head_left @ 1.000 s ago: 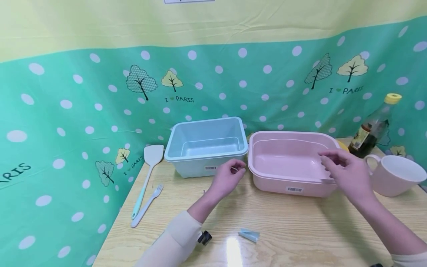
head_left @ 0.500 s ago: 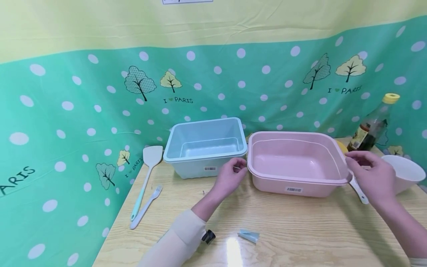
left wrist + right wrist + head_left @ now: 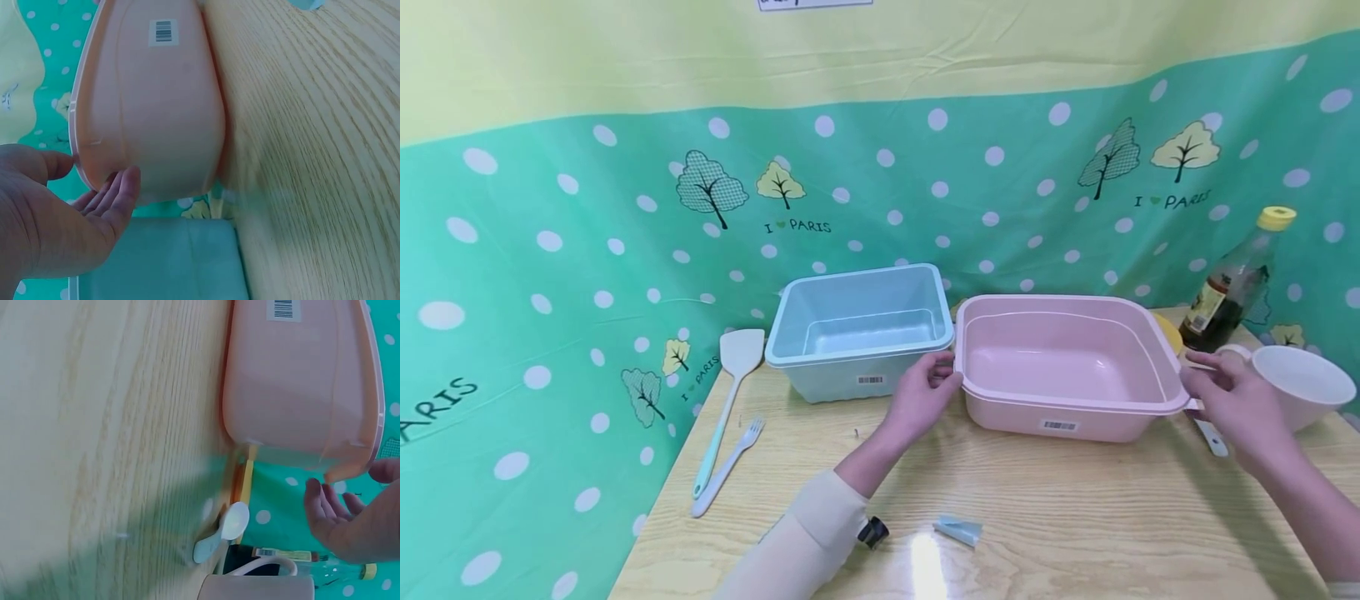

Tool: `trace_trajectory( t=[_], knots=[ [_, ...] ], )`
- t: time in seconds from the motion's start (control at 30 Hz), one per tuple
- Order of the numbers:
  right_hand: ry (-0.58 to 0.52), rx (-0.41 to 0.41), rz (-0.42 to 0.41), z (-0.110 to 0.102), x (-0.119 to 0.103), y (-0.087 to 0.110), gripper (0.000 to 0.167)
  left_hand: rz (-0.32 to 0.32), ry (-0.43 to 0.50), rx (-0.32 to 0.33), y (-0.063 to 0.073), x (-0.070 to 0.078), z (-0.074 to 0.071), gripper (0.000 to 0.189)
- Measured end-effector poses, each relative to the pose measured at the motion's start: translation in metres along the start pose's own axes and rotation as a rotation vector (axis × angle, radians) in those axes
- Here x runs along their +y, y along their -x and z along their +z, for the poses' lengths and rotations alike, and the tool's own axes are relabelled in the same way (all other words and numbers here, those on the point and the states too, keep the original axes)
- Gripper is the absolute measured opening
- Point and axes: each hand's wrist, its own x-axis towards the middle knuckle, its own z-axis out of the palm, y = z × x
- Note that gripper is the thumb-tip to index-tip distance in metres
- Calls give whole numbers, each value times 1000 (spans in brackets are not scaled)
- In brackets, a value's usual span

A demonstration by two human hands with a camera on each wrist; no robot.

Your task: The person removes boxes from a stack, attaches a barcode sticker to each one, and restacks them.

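Observation:
A pink plastic basin (image 3: 1015, 414) with a barcode label stands on the wooden table, nothing inside it. At its left end my left hand (image 3: 925, 393) holds the rim, thumb on the edge and curled fingers beneath, as the left wrist view shows. My right hand (image 3: 1243, 408) is at the opposite end. There the right wrist view has the thumb at the rim's edge and the fingertips just under the lip. To the left of the pink basin, close by my left hand, sits a light blue basin (image 3: 827, 382).
A white spoon (image 3: 234, 520) and a pale mug (image 3: 1303, 387) are beside my right hand. Behind them stand a yellow-capped sauce bottle (image 3: 1221, 300) and something yellow (image 3: 1171, 333). At left lie a spatula (image 3: 742, 352) and a fork (image 3: 730, 467); a blue scrap (image 3: 958, 530) lies in front.
My right hand has moved right, from over the pink basin to its right-hand rim. My left hand has shifted slightly right onto the left rim. The basin stays where it was.

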Motion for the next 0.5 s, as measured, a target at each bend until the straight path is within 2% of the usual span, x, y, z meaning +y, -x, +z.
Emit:
trace_trajectory(
  t=[0.23,0.4,0.5],
  knots=[
    [-98,-107,21,0,4,-3,64,-29,88,-37,1,-2,4,54],
    [-216,-140,29,0,7,-2,68,-58,161,-65,2,-3,6,61],
    [-270,-139,35,0,7,-1,70,-55,193,-76,3,-3,7,63]
  ],
)
